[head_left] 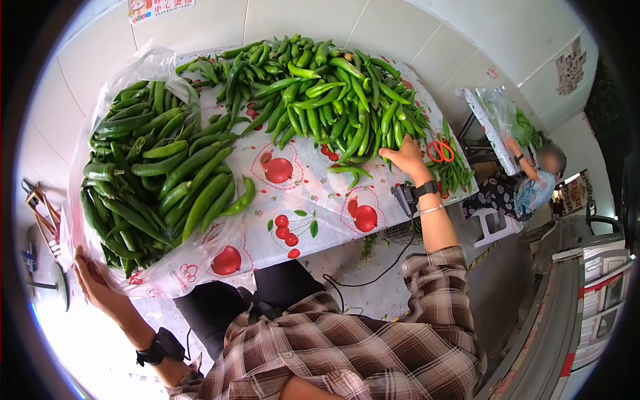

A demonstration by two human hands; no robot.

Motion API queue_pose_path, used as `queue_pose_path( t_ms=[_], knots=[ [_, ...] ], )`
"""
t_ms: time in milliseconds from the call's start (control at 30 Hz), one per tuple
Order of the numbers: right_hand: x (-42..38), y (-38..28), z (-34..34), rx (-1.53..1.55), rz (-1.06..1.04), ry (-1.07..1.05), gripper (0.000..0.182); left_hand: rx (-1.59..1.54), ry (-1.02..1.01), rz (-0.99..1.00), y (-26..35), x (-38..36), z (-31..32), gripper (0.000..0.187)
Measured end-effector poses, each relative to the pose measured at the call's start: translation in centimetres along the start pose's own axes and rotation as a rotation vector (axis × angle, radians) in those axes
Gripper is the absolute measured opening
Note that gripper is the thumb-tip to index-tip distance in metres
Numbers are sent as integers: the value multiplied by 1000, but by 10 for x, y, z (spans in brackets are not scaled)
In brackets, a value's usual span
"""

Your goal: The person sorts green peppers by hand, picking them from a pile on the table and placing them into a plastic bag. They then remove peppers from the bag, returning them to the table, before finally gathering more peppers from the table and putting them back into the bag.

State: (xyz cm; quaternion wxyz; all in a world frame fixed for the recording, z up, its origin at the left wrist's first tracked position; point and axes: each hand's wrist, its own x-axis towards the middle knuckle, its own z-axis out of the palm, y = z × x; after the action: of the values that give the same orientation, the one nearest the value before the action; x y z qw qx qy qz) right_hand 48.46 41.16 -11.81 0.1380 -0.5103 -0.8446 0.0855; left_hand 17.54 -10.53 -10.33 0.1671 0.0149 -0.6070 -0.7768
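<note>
In the head view, green chili peppers point(333, 100) crowd a fruit-print tablecloth point(300, 230) from 11 to 2 o'clock, while more fill a clear plastic bag point(190, 267) at 9 o'clock. The bag's lower end lies along the table's near edge; a hard tug toward 8 o'clock could drag it over and spill its load, and the thin film might tear under that weight. Red-handled scissors point(441, 151) rest just beyond the right hand point(405, 159) at 2 o'clock, their blades hard to make out, so a careless sweep toward 3 o'clock could knock them or nick a finger. A broad push the same way might roll loose chilies off the table's end.

The right arm reaches up from 4 o'clock, palm down, thumb spread toward 10 o'clock, the hand partly open against the heap with no chili visibly in its hold. At 8 o'clock, the left hand point(100, 287) extends its fingers along the bag's edge, forearm slanting in from below; whether it pinches the plastic cannot be told.
</note>
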Motion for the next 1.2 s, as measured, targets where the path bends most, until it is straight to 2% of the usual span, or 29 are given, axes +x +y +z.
queue_pose_path(
  t_ms=[33, 100, 133, 167, 233, 267, 300, 367, 400, 567, 633, 667, 733, 767, 833, 900, 967, 1000, 1067, 1100, 1167, 1200],
  knots=[
    [0, 1, 1, 0, 0, -1, 82, 8, 2, 0, 1, -2, 1, 35],
    [3, 8, 4, 247, -41, -51, 72, 13, 7, 0, 2, -2, 2, 34],
    [3, 11, 11, 274, -50, 12, 61, 9, 4, 1, 2, -3, 1, 34],
    [5, 14, 14, 272, -57, 9, 61, 5, 3, 2, 2, -3, 0, 34],
    [-1, 5, 8, 367, 75, -50, 52, -11, 2, 17, -4, 1, -7, 34],
    [-8, 3, 3, 443, 87, -93, 37, -29, -11, 31, -7, 3, -10, 35],
    [-12, 3, 2, 442, 84, -95, 37, -28, -7, 31, -9, 5, -13, 35],
    [-18, 7, -1, 722, 158, -234, 22, -75, -26, 18, -13, 8, -17, 35],
    [-29, 1, -6, 808, 138, -218, 14, -81, -50, 43, -16, 10, -19, 35],
    [-44, -1, -13, 756, 163, -254, 15, -88, -45, 35, -15, 9, -18, 33],
    [-44, -4, -17, 599, 137, -258, 31, -113, -34, 3, -14, 9, -15, 33],
    [-43, -7, -16, 599, 136, -259, 31, -108, -29, 6, -13, 9, -13, 33],
    [-38, -12, -15, 400, 79, -136, 58, -103, -24, 8, -14, 9, -13, 33],
    [-30, -6, -10, 401, 79, -136, 58, -90, -32, 11, -16, 10, -15, 32],
    [-18, -1, -1, 192, -131, -70, 77, -78, -41, 15, -16, 9, -15, 32],
    [-16, 1, 1, 201, -98, -74, 71, -81, -31, 13, -12, 5, -12, 32],
    [-17, -3, 0, 340, 38, -160, 55, -68, -37, 27, -12, 5, -13, 32],
    [-18, 0, 1, 337, 33, -161, 55, -55, -47, 40, -13, 5, -14, 31],
    [-21, 7, 3, 679, 77, -310, 36, -52, -51, 53, -14, 5, -15, 31],
    [-26, 4, 1, 678, 71, -313, 36, -46, -65, 66, -15, 6, -15, 31],
    [-45, -5, -11, 959, 188, -344, 25, -58, -56, 39, -17, 9, -18, 31],
    [-53, -10, -16, 982, 226, -333, 24, -68, -62, 27, -18, 10, -19, 31]
  ],
)
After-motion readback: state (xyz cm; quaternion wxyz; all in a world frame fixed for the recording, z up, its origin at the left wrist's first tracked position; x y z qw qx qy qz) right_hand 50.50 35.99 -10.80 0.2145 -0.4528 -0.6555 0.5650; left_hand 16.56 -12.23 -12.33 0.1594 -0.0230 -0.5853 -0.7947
